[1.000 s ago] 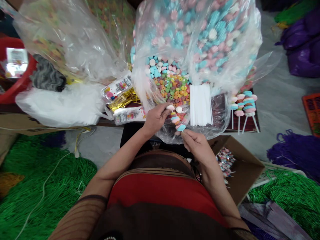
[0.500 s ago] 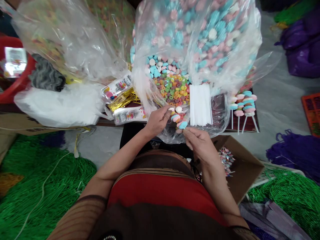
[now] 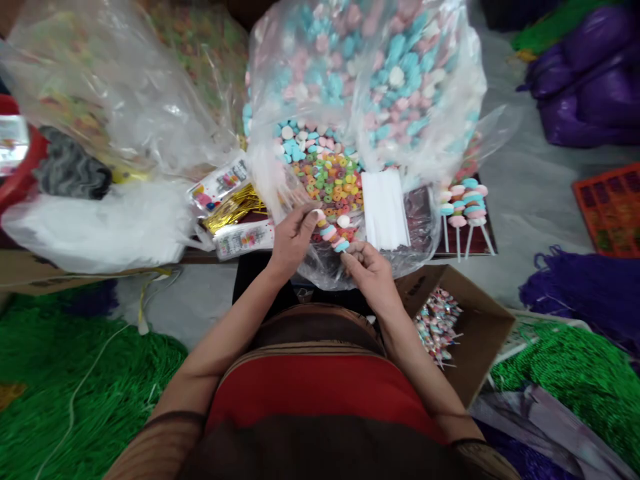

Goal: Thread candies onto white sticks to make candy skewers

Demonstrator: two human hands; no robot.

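Observation:
Between my hands is a candy skewer (image 3: pixel 329 233) of pink, blue and white pieces, slanting down to the right. My left hand (image 3: pixel 294 240) pinches its upper end at a white piece. Fingers of my right hand (image 3: pixel 367 265) close on its lower end beside a blue piece; the stick there is hidden. Just behind lie ring candies (image 3: pixel 335 180) in an opened clear bag, with pink, blue and white candies (image 3: pixel 305 142) beyond them. White sticks (image 3: pixel 385 210) lie in a stack to the right. Finished-looking skewers (image 3: pixel 473 200) stand at the table's right end.
Large candy bags (image 3: pixel 410 73) fill the back. Gold ties (image 3: pixel 235 208) and printed packets (image 3: pixel 245 238) lie left, near a white plastic bag (image 3: pixel 95 227). At lower right, a cardboard box (image 3: pixel 483 333) holds wrapped candy sticks. Green strands (image 3: pixel 90 380) cover the floor at left.
The view has shifted, so most things appear further left. The skewer between my hands now shows its pieces in a straighter, closer row, and my right hand's fingers are curled nearer its lower end.

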